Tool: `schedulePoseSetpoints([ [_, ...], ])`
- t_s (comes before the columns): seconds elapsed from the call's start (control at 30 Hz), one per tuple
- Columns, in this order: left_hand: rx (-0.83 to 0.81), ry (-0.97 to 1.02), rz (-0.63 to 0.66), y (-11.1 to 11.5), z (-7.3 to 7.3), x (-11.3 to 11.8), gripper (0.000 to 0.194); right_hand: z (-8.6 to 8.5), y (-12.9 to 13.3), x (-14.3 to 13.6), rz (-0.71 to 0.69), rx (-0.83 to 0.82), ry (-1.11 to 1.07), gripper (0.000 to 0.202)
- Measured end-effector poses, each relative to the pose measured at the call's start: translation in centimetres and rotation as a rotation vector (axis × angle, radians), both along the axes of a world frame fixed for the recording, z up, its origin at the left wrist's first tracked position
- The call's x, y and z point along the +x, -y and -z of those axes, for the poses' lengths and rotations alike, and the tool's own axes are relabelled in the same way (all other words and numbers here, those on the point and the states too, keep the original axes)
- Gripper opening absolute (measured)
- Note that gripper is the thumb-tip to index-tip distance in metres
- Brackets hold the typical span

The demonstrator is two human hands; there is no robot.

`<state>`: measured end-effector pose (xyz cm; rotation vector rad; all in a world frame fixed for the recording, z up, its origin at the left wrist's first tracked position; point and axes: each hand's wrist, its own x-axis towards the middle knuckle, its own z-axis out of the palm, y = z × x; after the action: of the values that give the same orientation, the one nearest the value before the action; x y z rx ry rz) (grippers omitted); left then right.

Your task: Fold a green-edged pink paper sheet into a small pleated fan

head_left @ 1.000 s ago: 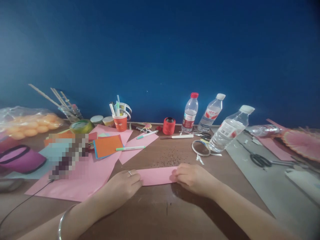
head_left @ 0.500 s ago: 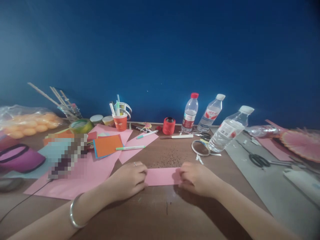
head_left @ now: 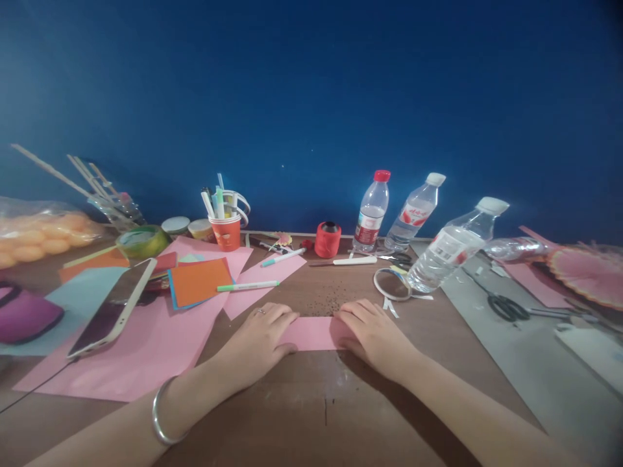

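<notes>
A narrow pink paper strip (head_left: 314,333) lies crosswise on the brown table (head_left: 292,415), low in the middle of the head view. My left hand (head_left: 265,340), with a ring and a silver bangle, grips the strip's left end between thumb and fingers. At the right end, my right hand (head_left: 367,334) has its fingers over the paper and its thumb at the lower edge. Small dark specks (head_left: 326,299) are scattered just beyond the strip.
Behind stand a red cup of pens (head_left: 226,232), a red thread spool (head_left: 328,240) and water bottles (head_left: 372,217). At left are pink sheets (head_left: 141,350), orange paper (head_left: 202,283) and a phone (head_left: 114,308). Scissors (head_left: 509,307) lie at right; a tape roll (head_left: 392,284) sits nearer.
Both hands have come slightly closer together along the strip, and their fingers are stretched out more over its ends. The view has shifted a little.
</notes>
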<state>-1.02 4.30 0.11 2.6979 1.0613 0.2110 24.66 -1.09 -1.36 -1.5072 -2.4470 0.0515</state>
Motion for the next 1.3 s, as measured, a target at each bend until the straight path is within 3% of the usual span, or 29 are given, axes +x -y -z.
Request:
schedulePoseSetpoints([
  [0.2,0.122,0.021,0.028,0.1,0.8,-0.3,0.038,0.6,0.2,0.3,-0.041,0.124,0.001,0.029],
  [0.43,0.251,0.027,0.124,0.5,0.5,-0.1,0.013,0.4,0.5,0.0,-0.164,0.265,-0.076,0.013],
  [0.53,0.327,0.044,0.208,0.6,0.4,-0.1,0.011,0.2,0.7,0.1,-0.223,0.264,-0.068,0.015],
  [0.77,0.452,0.033,0.375,0.9,0.2,-0.1,0.034,0.1,0.9,0.5,-0.301,0.225,-0.035,0.022],
  [1.1,0.485,0.034,0.354,1.0,0.3,0.2,0.031,-0.2,1.5,0.0,-0.3,0.215,0.04,0.022],
  [1.3,0.493,0.01,0.348,0.8,1.0,0.0,0.03,-0.8,1.4,0.5,-0.304,0.063,0.003,0.024],
])
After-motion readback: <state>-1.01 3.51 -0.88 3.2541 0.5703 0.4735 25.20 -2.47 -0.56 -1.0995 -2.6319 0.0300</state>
